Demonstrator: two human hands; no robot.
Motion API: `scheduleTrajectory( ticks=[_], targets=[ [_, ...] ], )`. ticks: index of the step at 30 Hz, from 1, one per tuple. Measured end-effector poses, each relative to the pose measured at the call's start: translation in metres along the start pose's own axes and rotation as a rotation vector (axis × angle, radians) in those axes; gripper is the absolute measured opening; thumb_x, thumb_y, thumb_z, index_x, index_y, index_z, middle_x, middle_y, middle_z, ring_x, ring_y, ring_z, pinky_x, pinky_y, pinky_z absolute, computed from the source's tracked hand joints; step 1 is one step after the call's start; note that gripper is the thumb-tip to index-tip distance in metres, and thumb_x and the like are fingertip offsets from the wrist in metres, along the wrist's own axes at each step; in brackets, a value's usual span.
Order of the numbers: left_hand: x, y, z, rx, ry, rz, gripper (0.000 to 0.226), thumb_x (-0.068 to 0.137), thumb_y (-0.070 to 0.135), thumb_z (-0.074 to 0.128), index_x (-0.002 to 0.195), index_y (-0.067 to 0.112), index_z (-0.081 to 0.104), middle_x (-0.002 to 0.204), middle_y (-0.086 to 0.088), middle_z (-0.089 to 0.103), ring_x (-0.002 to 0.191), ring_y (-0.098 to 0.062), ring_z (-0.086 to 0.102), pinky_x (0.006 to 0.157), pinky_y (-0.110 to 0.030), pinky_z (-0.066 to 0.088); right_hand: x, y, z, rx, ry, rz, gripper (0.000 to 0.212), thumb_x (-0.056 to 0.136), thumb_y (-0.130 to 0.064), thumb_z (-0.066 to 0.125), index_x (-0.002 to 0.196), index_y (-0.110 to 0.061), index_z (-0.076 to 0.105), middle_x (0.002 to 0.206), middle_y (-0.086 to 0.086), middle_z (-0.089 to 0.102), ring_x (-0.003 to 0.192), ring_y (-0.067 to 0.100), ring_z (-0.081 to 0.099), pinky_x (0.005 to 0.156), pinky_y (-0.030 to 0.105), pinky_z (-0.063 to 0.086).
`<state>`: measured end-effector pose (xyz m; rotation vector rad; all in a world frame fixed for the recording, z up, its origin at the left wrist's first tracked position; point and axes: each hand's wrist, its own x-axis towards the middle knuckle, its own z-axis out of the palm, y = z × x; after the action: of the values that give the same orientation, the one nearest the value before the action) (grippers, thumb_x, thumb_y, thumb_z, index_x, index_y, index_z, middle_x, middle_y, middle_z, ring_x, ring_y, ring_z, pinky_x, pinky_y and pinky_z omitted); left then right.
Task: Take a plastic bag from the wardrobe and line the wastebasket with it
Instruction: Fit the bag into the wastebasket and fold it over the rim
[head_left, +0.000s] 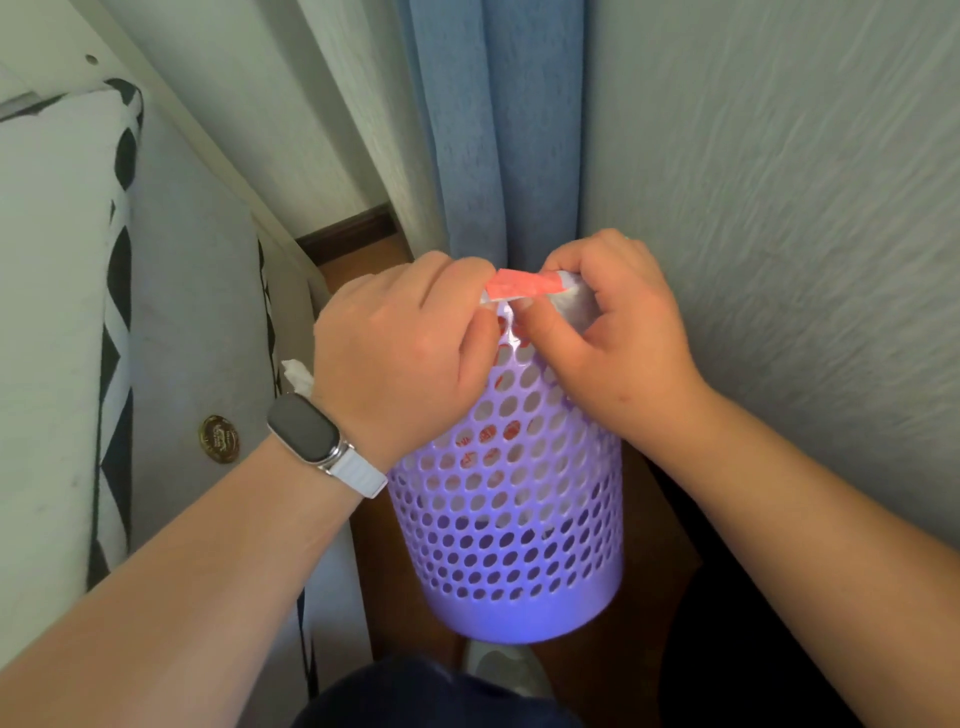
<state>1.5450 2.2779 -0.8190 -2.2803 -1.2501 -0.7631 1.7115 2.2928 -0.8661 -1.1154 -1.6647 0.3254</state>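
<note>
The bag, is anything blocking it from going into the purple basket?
Nothing that shows. The left hand and right hand both pinch the plastic bag right at the top edge of the wastebasket, and red and white plastic already shows through its holes. The hands hide the opening itself.

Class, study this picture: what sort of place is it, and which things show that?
Probably a bedroom at home: a blue curtain hangs in the corner, a patterned mattress or cushion lies at left, and a purple wastebasket stands on wooden floor.
</note>
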Motion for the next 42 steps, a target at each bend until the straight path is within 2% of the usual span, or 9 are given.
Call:
scheduleTrajectory(
  ticks=[5,9,15,19,24,27,31,35,42],
  targets=[
    [-0.002,-0.017,-0.001,-0.166,-0.072,-0.085,0.019,0.087,0.017,0.05,0.094,0.007,0.065,0.08,-0.007,0.065,0.07,-0.027,0.058,0.06,-0.035,0.04,0.009,0.018,-0.016,0.034,-0.096,-0.102,0.023,0.089,-0.027,0.061,0.099,-0.008,0.068,0.092,0.006,0.066,0.086,0.022,0.06,0.08,0.042,0.047],
    [0.0,-0.02,-0.003,-0.257,-0.097,-0.12,0.019,0.089,0.02,0.05,0.096,0.008,0.063,0.084,-0.006,0.065,0.076,-0.022,0.056,0.064,-0.036,0.042,0.01,0.029,-0.019,0.012,-0.047,-0.067,0.022,0.09,-0.028,0.059,0.092,-0.007,0.065,0.088,-0.001,0.059,0.082,0.02,0.055,0.076,0.035,0.043],
    [0.006,-0.014,-0.013,-0.241,-0.249,-0.114,0.044,0.086,0.049,0.051,0.115,0.019,0.063,0.1,0.001,0.068,0.09,-0.023,0.064,0.072,-0.04,0.051,0.006,0.023,-0.014,-0.07,-0.009,-0.099,0.025,0.092,-0.03,0.056,0.091,-0.006,0.06,0.087,0.003,0.051,0.083,0.022,0.048,0.077,0.032,0.034],
    [0.011,-0.01,-0.009,-0.198,-0.203,-0.024,0.041,0.09,0.039,0.056,0.12,0.013,0.064,0.101,-0.005,0.068,0.092,-0.03,0.062,0.078,-0.047,0.049,0.004,0.015,-0.009,-0.084,-0.005,-0.123,0.025,0.091,-0.031,0.058,0.09,-0.006,0.061,0.084,0.01,0.056,0.079,0.026,0.05,0.074,0.039,0.037],
    [0.009,-0.013,-0.006,-0.26,-0.183,-0.022,0.022,0.093,0.025,0.053,0.1,0.012,0.07,0.079,-0.004,0.064,0.074,-0.028,0.06,0.065,-0.041,0.046,-0.001,0.007,0.0,-0.076,-0.026,-0.103,0.024,0.09,-0.032,0.059,0.092,-0.009,0.061,0.086,0.007,0.056,0.08,0.026,0.051,0.075,0.032,0.034],
    [0.006,-0.017,-0.005,-0.243,-0.173,-0.041,0.017,0.09,0.021,0.053,0.087,0.01,0.066,0.072,-0.004,0.06,0.068,-0.028,0.057,0.06,-0.041,0.042,0.001,0.003,-0.003,-0.079,-0.087,-0.111,0.027,0.088,-0.037,0.06,0.096,-0.011,0.063,0.089,0.005,0.06,0.083,0.027,0.056,0.078,0.04,0.042],
    [0.003,-0.026,-0.005,-0.308,-0.174,-0.089,0.018,0.088,0.021,0.051,0.086,0.008,0.064,0.074,-0.003,0.06,0.069,-0.025,0.055,0.061,-0.04,0.043,0.019,0.012,-0.027,-0.104,-0.155,-0.207,0.033,0.086,-0.041,0.062,0.099,-0.011,0.068,0.094,0.007,0.066,0.089,0.028,0.061,0.082,0.049,0.045],
    [0.001,-0.031,-0.004,-0.371,-0.169,-0.122,0.017,0.088,0.019,0.052,0.086,0.006,0.063,0.074,-0.003,0.059,0.07,-0.022,0.054,0.064,-0.035,0.043,0.025,0.026,-0.034,-0.038,-0.194,-0.144,0.031,0.086,-0.041,0.064,0.093,-0.011,0.068,0.087,-0.001,0.064,0.081,0.014,0.056,0.081,0.037,0.043],
    [0.002,-0.03,-0.003,-0.383,-0.127,-0.183,0.021,0.091,0.023,0.049,0.086,0.007,0.061,0.072,-0.003,0.059,0.069,-0.016,0.05,0.063,-0.034,0.042,0.016,0.024,-0.022,0.011,-0.087,-0.044,0.028,0.088,-0.038,0.063,0.089,-0.01,0.064,0.083,-0.001,0.057,0.077,0.018,0.054,0.072,0.032,0.042]
  ],
)
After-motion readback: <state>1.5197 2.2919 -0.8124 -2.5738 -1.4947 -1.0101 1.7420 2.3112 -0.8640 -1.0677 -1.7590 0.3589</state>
